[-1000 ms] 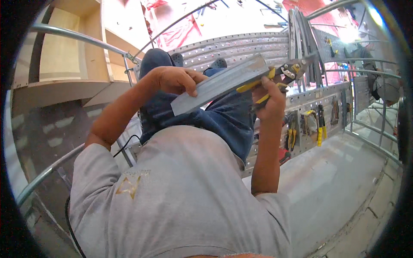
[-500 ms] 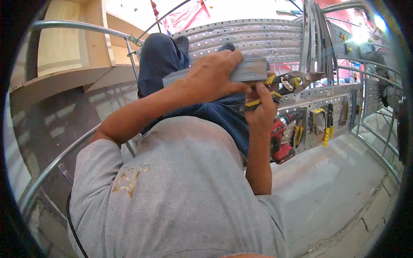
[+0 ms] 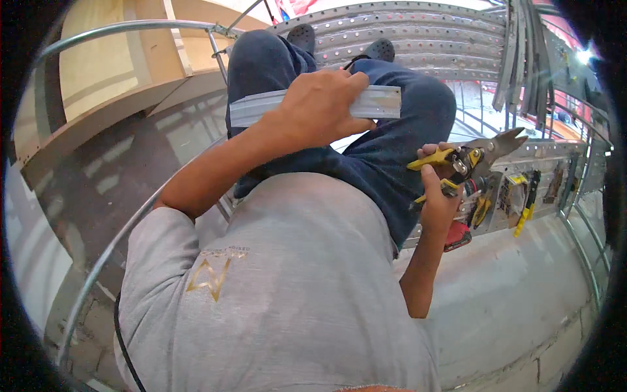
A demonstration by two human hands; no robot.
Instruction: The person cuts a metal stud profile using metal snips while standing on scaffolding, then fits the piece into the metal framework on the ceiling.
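My left hand (image 3: 320, 108) is closed round a short grey metal channel (image 3: 253, 109), held level above my lap. The channel's right end sticks out past my fingers over my thigh. Off to the right, my right hand (image 3: 441, 199) grips a pair of tin snips (image 3: 465, 162) with yellow and black handles. The snips' blades point right and upward, with a gap between their tips. They are apart from the channel.
Beside me on the perforated metal platform (image 3: 405, 25) lie a partly hidden red drill (image 3: 457, 236), yellow-handled pliers (image 3: 481, 210) and another yellow-handled cutter (image 3: 528, 206). Long metal strips (image 3: 522, 59) lean at the upper right. A tube railing (image 3: 124, 26) curves past a wooden cabinet (image 3: 98, 72).
My right hand has moved the snips right and down, away from the channel's end. My left hand still holds the channel, now fully seen. The view has shifted, showing more of my legs.
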